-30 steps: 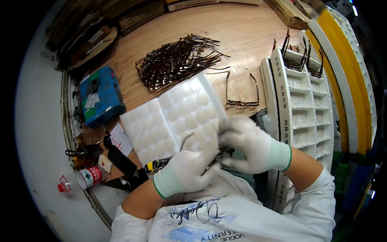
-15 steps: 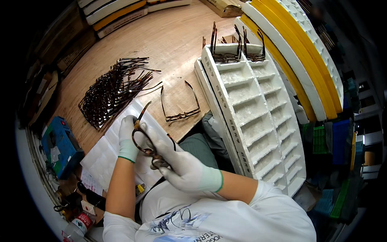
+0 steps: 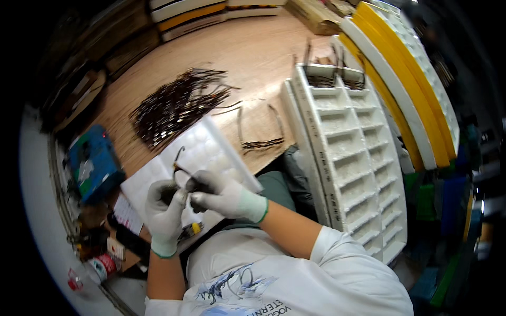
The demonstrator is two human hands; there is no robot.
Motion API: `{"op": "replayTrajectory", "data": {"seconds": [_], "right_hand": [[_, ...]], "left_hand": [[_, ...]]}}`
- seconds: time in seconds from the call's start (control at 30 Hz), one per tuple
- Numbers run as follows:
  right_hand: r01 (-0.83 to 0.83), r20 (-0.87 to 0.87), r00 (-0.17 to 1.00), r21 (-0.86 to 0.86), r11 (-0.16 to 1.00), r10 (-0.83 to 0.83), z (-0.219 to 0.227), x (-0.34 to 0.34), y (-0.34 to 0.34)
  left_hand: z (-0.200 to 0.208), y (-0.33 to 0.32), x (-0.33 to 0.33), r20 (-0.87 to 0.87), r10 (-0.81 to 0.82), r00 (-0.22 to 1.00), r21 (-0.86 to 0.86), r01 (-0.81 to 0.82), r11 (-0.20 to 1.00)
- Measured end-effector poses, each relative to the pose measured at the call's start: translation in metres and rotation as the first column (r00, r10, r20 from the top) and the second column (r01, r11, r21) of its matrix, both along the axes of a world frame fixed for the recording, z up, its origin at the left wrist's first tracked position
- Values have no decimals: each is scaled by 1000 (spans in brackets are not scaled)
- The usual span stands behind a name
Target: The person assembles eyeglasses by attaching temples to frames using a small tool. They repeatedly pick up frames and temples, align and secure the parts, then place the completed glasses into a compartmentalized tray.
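Note:
My left hand (image 3: 166, 213), in a white glove with a green cuff, is closed on a tortoiseshell eyeglass frame (image 3: 178, 168). My right hand (image 3: 221, 195), gloved the same way, grips the frame from the right, its fingertips close to the left thumb. One temple points up past the fingers; much of the frame is hidden by the gloves. Beneath the hands lies a white padded sheet (image 3: 208, 150). Beyond it is a heap of similar eyeglass frames (image 3: 179, 108), and a single frame (image 3: 262, 143) rests to its right with temples spread.
At the right, a white foam tray (image 3: 345, 142) with compartments holds several eyeglass frames (image 3: 320, 81) at its far end. Yellow and white trays (image 3: 403, 95) are stacked behind it. To the left sit a blue box (image 3: 95, 160) and a bottle (image 3: 97, 268). A yellow-and-black item (image 3: 192, 230) lies near my lap.
The view has swung, shifting the table rightward in the picture. My left hand has come down nearer my lap, and both hands now meet closer together around the eyeglass frame.

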State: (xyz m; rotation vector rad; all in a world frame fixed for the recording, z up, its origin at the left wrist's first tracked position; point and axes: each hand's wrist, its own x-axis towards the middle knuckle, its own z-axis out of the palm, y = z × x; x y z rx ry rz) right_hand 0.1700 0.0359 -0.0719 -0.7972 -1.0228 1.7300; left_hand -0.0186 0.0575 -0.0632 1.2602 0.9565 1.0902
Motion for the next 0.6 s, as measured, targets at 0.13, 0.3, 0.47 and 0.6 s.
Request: {"op": "replayTrajectory", "data": {"seconds": [0.13, 0.3, 0.47, 0.6], "right_hand": [[-91, 152, 983, -86, 992, 104, 29, -4, -12], [-111, 325, 939, -15, 994, 110, 39, -15, -31], [-48, 499, 865, 170, 984, -44, 42, -28, -42], [-32, 589, 795, 279, 960, -145, 51, -27, -45]], "left_hand": [[8, -9, -15, 314, -47, 948, -237, 126, 963], [19, -25, -40, 301, -189, 935, -207, 257, 944], [15, -41, -43, 181, -137, 974, -120, 161, 980], [27, -48, -34, 45, -49, 998, -21, 50, 999]]}}
